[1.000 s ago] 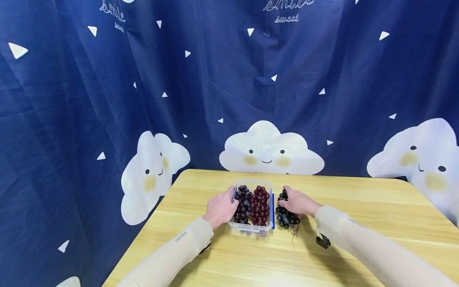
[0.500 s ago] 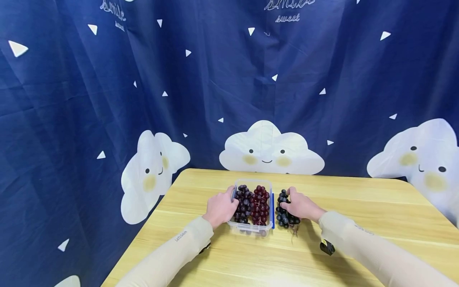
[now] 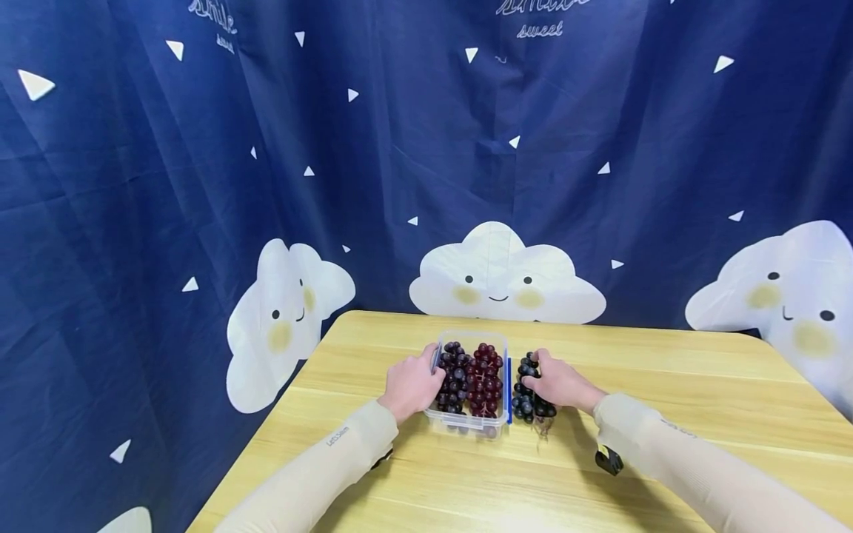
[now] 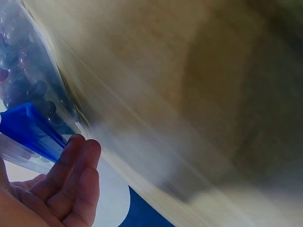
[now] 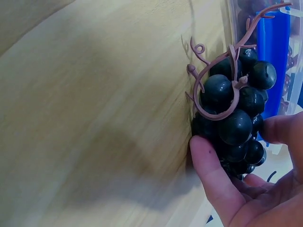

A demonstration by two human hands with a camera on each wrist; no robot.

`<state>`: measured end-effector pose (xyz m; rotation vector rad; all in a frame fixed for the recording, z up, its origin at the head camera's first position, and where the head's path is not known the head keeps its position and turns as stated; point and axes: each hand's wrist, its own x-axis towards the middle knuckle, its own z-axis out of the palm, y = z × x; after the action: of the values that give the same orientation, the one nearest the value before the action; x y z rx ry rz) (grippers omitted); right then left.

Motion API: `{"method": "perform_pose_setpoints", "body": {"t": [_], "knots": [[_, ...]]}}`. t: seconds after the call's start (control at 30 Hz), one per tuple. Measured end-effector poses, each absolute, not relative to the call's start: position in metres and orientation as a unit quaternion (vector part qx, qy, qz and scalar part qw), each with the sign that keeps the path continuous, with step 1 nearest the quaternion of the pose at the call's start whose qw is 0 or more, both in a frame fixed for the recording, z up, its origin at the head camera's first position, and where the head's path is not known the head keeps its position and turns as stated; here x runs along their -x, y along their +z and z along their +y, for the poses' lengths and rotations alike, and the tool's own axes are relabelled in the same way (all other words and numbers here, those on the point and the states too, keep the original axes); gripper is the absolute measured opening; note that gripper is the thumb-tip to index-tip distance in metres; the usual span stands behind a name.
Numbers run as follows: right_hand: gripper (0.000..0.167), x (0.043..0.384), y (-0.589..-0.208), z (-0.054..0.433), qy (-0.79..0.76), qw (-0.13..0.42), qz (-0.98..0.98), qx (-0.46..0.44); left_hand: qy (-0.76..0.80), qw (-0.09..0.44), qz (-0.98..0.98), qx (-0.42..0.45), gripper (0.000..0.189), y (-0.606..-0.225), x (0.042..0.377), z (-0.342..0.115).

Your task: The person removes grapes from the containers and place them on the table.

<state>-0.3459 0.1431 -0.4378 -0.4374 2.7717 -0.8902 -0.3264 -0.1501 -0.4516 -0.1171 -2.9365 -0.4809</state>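
A clear plastic food container (image 3: 466, 424) stands on the table, with a purple bunch of grapes (image 3: 456, 379) and a red bunch (image 3: 484, 381) lying side by side in it. My left hand (image 3: 409, 385) grips its left wall. Beside those fingers, the left wrist view shows a blue latch (image 4: 31, 127). To the right of the container, a black bunch of grapes (image 5: 234, 125) with a curly brown stem (image 5: 208, 113) lies on the table. My right hand (image 3: 561, 383) holds this bunch between thumb and fingers; the palm hides part of it in the head view.
Another blue latch (image 3: 509, 391) hangs along the container's right side, close to the black grapes. The wooden table (image 3: 666, 414) ends at a dark blue curtain (image 3: 373, 170) with clouds printed on it.
My right hand has shifted slightly right and its fingers lie lower round the black grapes, uncovering more of the bunch's top. The left hand and container have stayed put.
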Motion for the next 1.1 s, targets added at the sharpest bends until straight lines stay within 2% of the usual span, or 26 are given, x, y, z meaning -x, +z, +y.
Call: {"method": "perform_pose_setpoints", "body": {"t": [0.2,0.4,1.1], "knots": [[0.065,0.3460,-0.4368,0.1418,-0.293,0.098,0.939,0.154,-0.164,0.084,-0.982,0.041,0.058,-0.4515,0.3259,-0.1502],[0.066,0.3446,-0.4354,0.1403,-0.251,0.068,0.947,0.187,-0.166,0.085,-0.982,0.041,0.058,-0.4529,0.3257,-0.1501],[0.070,0.3476,-0.4336,0.1406,-0.231,0.060,0.953,0.187,-0.165,0.078,-0.982,0.037,0.059,-0.4493,0.3244,-0.1495]]}}
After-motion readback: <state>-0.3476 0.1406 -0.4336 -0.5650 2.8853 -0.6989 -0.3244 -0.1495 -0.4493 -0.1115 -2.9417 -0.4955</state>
